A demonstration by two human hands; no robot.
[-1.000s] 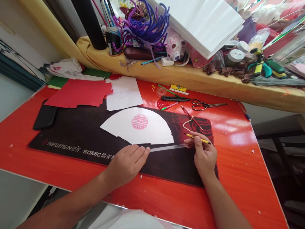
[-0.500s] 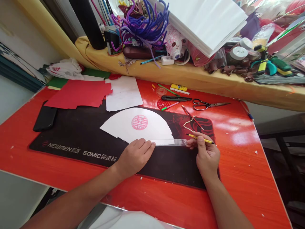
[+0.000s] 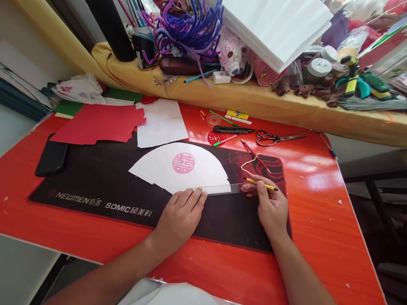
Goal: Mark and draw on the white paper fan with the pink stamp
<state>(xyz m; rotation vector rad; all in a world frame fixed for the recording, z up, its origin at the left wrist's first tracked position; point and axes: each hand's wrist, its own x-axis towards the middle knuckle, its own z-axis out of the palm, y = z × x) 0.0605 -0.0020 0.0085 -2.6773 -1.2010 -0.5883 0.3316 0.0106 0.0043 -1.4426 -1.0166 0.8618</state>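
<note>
A fan-shaped piece of white paper [image 3: 213,167] with a pink round double-happiness design [image 3: 183,163] lies on the black desk mat [image 3: 104,173]. Along its lower right edge rests a clear ruler [image 3: 219,189], which reaches past the paper onto the mat. The fingers of my left hand [image 3: 181,214], held close together, press on the ruler's left part and hide that end. Between thumb and forefinger of my right hand [image 3: 273,209] is a yellow-and-black pencil [image 3: 262,184], held nearly level above the mat. My other right fingers are at the ruler's right end.
Behind the fan lie a white sheet [image 3: 162,123], red paper [image 3: 98,123], a box cutter [image 3: 233,130], scissors [image 3: 280,138], a red pencil [image 3: 256,156] and a cord [image 3: 246,164]. A black case [image 3: 52,159] sits left. A crowded shelf [image 3: 190,91] borders the back.
The camera view has shifted slightly, so most things appear a little further left. My right hand and the ruler's right end are slightly further left too; both hands keep their holds.
</note>
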